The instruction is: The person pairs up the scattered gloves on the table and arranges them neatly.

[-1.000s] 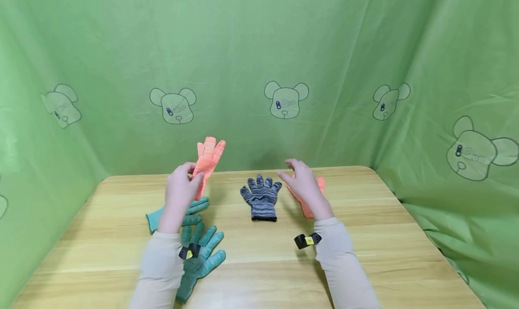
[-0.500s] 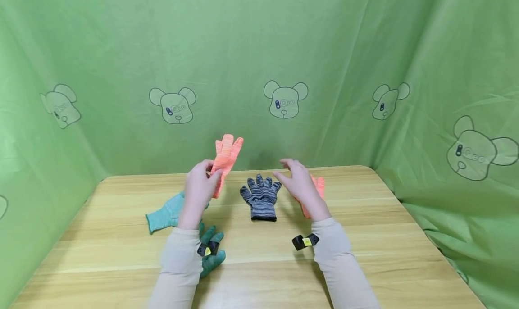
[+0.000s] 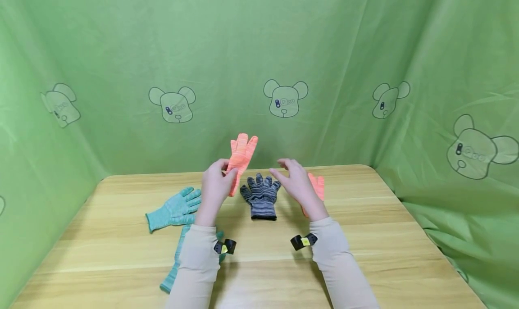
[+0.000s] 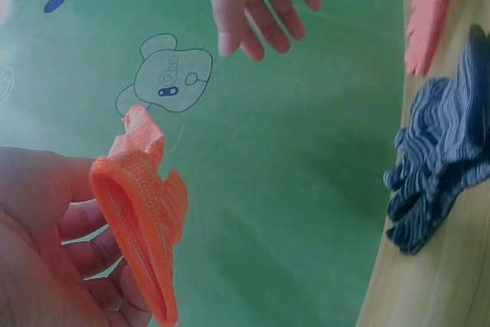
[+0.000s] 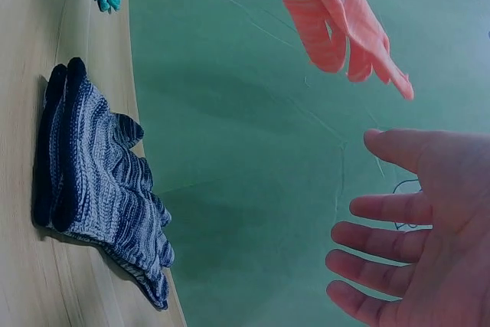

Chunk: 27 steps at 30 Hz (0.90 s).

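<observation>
My left hand [image 3: 216, 183] pinches an orange knit glove [image 3: 242, 155] between thumb and fingers and holds it up above the table, its fingers pointing upward. In the left wrist view the open cuff of that orange glove [image 4: 142, 243] faces the camera. My right hand [image 3: 298, 183] hovers with relaxed, slightly spread fingers and nothing in it; the right wrist view shows its palm [image 5: 452, 227]. Beneath and behind it lies a second orange glove [image 3: 317, 187], partly hidden. Between both hands a dark grey striped glove [image 3: 263, 198] lies flat, and the right wrist view shows two stacked cuffs [image 5: 65, 151].
One teal glove [image 3: 174, 210] lies on the left of the wooden table [image 3: 385, 255]. Another teal glove [image 3: 178, 259] is mostly covered by my left forearm. A green curtain [image 3: 227, 52] stands behind the table's far edge and along both sides.
My left hand has carried the orange glove rightward, from above the teal gloves to beside the grey one. My right hand has shifted only slightly to the left.
</observation>
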### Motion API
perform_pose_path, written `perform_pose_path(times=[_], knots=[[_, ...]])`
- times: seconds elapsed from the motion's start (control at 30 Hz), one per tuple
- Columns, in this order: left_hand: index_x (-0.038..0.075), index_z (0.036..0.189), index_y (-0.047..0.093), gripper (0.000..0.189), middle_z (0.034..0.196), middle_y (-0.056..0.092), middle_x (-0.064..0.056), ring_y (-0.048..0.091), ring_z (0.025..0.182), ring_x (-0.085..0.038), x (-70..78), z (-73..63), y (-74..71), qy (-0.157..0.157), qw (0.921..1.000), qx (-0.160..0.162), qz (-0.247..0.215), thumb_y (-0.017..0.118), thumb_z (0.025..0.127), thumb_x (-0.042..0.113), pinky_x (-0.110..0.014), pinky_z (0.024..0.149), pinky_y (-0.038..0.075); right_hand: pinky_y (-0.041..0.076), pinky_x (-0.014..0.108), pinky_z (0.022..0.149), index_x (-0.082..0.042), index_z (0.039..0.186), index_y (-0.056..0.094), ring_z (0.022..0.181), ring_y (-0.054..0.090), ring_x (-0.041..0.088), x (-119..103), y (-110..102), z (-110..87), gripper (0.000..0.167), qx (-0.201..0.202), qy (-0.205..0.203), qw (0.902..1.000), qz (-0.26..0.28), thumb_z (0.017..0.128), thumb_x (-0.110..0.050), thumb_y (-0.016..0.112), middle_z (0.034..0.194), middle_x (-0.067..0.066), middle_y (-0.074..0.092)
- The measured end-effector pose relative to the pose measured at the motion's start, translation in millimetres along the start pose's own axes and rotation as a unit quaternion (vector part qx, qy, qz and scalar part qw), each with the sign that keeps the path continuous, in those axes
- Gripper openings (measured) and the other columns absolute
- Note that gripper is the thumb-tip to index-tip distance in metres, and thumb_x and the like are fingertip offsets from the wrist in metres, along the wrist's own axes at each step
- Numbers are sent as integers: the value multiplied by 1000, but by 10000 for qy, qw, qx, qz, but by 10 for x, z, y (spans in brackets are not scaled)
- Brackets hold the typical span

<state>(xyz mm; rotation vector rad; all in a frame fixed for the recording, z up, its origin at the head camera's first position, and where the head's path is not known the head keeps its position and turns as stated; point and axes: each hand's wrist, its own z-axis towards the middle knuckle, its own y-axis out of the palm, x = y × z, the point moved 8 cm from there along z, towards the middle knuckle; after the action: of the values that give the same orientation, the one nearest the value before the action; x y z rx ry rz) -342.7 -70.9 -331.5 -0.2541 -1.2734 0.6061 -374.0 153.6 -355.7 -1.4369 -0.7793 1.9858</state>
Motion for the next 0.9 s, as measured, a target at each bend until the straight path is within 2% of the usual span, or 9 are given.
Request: perform_pose_path(times=[0.27, 0.63, 0.9], knots=[[8, 109, 69, 21, 93, 69, -10, 58, 62, -15, 30, -6, 133, -91, 9997, -84, -187, 68, 91, 18, -24, 48, 48, 46, 50, 103, -3, 133, 55, 122, 54, 36, -14, 19, 12, 56, 35, -45, 9997, 224, 96, -45, 57, 129, 18, 59], [8, 109, 70, 22, 97, 71, -9, 62, 72, -18, 60, -29, 307, -170, 9995, -183, -167, 70, 89, 19, -24, 57, 49, 49, 50, 99, -6, 131, 57, 115, 60, 31, -64, 32, -1, 53, -52, -137, 9979, 633, 95, -46, 58, 121, 14, 64], [8, 110, 70, 23, 97, 72, -9, 62, 69, -16, 67, -38, 463, -179, 9989, -328, -285, 69, 90, 20, -23, 55, 49, 50, 49, 99, -5, 128, 59, 114, 60, 31, -70, 18, 10, 51, -55, -191, 9972, 717, 95, -43, 59, 122, 15, 65]])
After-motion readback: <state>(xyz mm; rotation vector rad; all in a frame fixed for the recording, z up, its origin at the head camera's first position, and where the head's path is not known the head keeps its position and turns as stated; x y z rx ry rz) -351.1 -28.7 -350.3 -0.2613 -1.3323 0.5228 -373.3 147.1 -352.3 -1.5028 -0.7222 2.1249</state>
